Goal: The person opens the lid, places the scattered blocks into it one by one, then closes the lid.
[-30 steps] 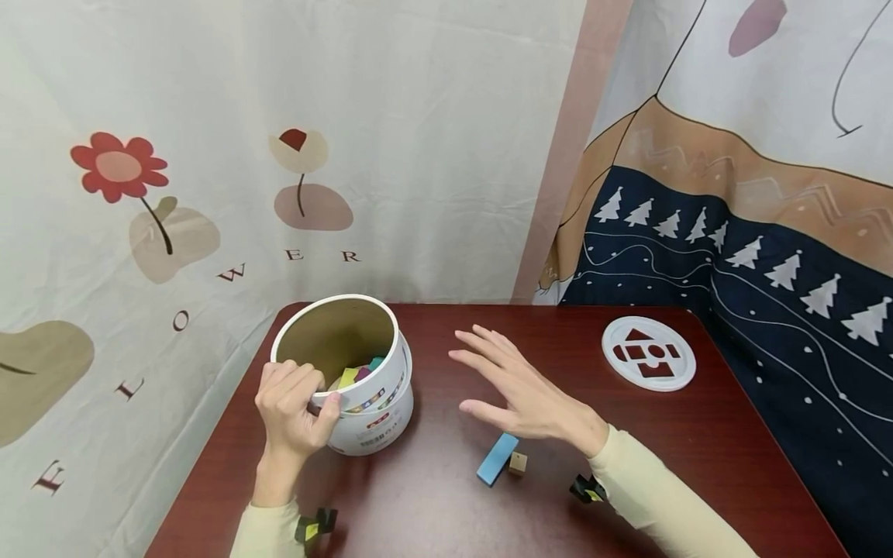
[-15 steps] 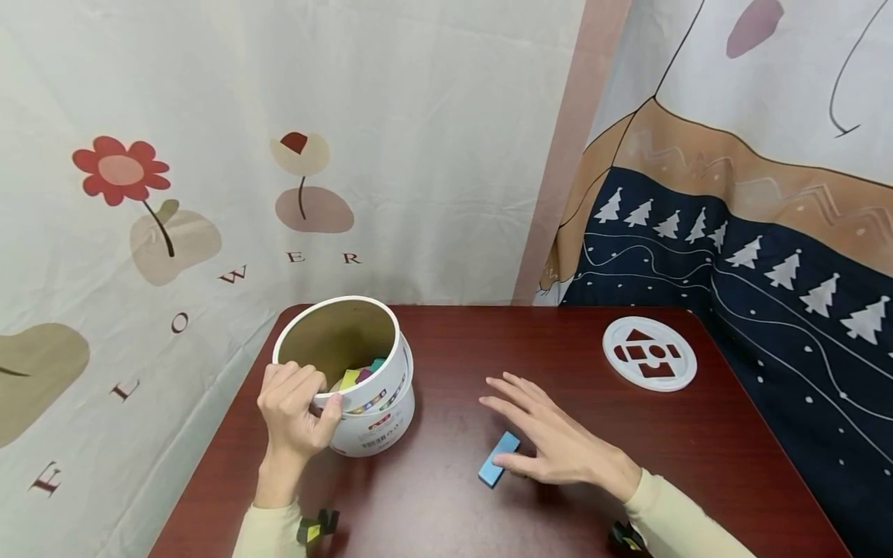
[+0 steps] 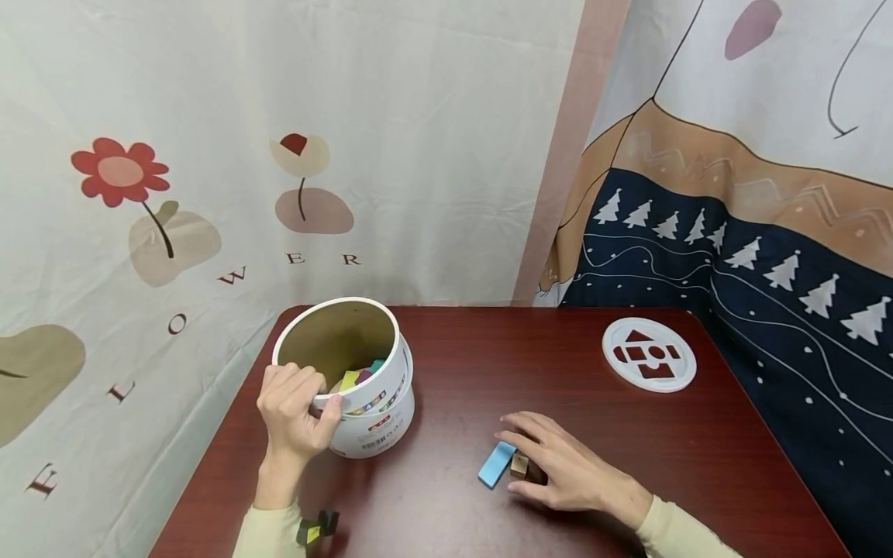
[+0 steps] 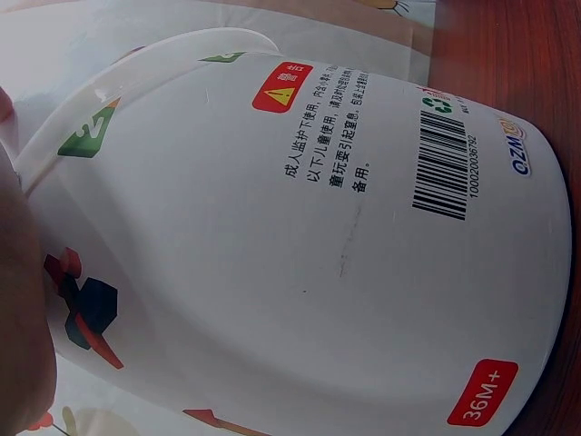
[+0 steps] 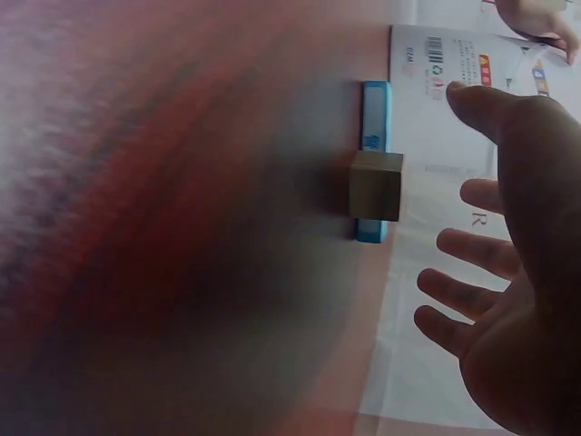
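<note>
My left hand point(image 3: 296, 407) grips the near rim of a white bucket point(image 3: 373, 430), its thumb outside and fingers over the edge. Inside the bucket lie several coloured blocks point(image 3: 349, 380), yellow, purple and teal among them. Printed labels and a barcode point(image 4: 442, 163) fill the left wrist view. My right hand point(image 3: 568, 469) hovers low at the right with fingers spread around a small wooden cube point(image 3: 519, 465). Beside the cube a flat blue block point(image 3: 496, 465) lies on the table. In the right wrist view the cube point(image 5: 376, 186) stands in front of the blue block, apart from the fingers.
A white round lid point(image 3: 649, 380) with shaped cut-outs lies at the back right of the dark red table point(image 3: 460, 349). Patterned cloth point(image 3: 446, 155) hangs behind the table and along its sides.
My right hand has come down and to the right, from above the table's middle to beside the wooden cube. The left hand and bucket stay where they were.
</note>
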A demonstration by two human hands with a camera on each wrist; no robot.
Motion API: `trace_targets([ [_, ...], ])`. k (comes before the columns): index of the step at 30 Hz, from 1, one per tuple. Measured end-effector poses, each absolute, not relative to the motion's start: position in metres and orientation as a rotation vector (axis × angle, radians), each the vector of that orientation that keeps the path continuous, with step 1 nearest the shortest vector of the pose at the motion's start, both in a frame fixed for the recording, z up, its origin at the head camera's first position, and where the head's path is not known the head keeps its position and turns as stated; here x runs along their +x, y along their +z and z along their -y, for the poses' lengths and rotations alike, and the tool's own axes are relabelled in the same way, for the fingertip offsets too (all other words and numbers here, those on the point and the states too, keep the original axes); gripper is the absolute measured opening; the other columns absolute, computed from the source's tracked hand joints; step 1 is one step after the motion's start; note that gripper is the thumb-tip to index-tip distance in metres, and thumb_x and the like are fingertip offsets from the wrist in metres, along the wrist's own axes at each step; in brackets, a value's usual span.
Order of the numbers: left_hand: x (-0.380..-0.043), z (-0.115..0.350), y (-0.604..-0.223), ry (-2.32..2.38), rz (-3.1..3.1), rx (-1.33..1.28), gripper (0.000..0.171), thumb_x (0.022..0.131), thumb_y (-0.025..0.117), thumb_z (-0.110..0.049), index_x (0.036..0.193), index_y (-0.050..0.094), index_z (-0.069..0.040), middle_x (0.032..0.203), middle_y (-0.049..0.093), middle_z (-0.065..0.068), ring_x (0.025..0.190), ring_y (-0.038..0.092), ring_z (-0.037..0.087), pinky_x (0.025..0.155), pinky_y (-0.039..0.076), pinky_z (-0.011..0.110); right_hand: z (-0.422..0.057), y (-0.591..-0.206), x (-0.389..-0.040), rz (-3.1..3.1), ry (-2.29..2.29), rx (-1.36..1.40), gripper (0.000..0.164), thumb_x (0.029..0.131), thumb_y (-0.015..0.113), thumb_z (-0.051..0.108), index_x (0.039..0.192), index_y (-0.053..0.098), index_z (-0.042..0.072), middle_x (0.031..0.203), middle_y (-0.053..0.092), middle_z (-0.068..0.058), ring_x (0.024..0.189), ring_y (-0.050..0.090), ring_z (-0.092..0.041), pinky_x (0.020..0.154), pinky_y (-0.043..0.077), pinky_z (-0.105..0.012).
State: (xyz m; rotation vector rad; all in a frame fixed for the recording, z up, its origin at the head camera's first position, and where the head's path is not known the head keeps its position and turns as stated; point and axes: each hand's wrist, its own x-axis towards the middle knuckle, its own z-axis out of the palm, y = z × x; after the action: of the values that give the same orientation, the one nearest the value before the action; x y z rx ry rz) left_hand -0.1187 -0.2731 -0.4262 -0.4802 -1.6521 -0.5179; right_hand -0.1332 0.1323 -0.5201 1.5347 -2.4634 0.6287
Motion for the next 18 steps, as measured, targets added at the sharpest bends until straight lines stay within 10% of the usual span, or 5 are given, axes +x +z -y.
trace_targets([
  [18,-0.118,0.273,-0.426,-0.521,1.665,-0.473,0.039,0.077,0.049,-0.035,0.05,0.036,-0.011,0.047,0.026,-0.003,0.047,0.021,0.016,0.053,0.022,0.041,-0.133,-0.534,-0.133,2.349,0.608,1.614,0.031,0.077,0.085,0.02,0.104,0.071,0.014,0.102,0.053,0.005,0.088,0.045,-0.006,0.078,0.047,-0.033],
])
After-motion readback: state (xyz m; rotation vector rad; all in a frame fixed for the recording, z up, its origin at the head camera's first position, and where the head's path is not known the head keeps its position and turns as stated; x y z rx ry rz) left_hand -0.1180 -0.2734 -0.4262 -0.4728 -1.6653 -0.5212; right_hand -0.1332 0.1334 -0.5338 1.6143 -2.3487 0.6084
